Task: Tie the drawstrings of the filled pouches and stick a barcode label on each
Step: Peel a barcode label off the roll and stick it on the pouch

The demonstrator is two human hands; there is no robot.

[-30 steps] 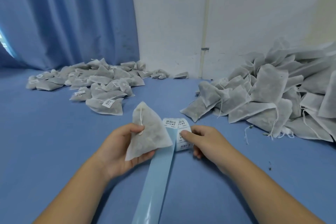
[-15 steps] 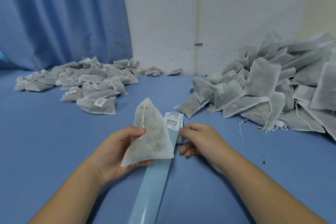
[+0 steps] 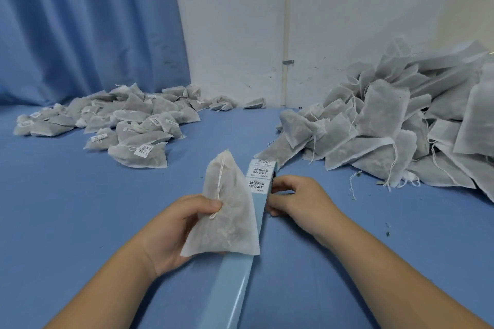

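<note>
My left hand [image 3: 173,227] grips a filled white mesh pouch [image 3: 227,211], upright, its tied neck on top and its drawstring hanging down the front under my thumb. Just right of it stands a roll of barcode labels [image 3: 260,173] on pale blue backing; the bare backing strip [image 3: 235,283] trails towards me. My right hand [image 3: 296,199] holds the roll from its right side, fingers curled at its edge. Two labels face me on the roll.
A heap of labelled, tied pouches [image 3: 120,120] lies at the back left on the blue table [image 3: 66,208]. A bigger heap of pouches without visible labels [image 3: 387,131] fills the right. Blue curtain [image 3: 85,24] and white wall [image 3: 347,8] stand behind.
The label roll has turned, so two labels now face me on it. My right hand shifted to its right edge. The pouch rose slightly in my left hand.
</note>
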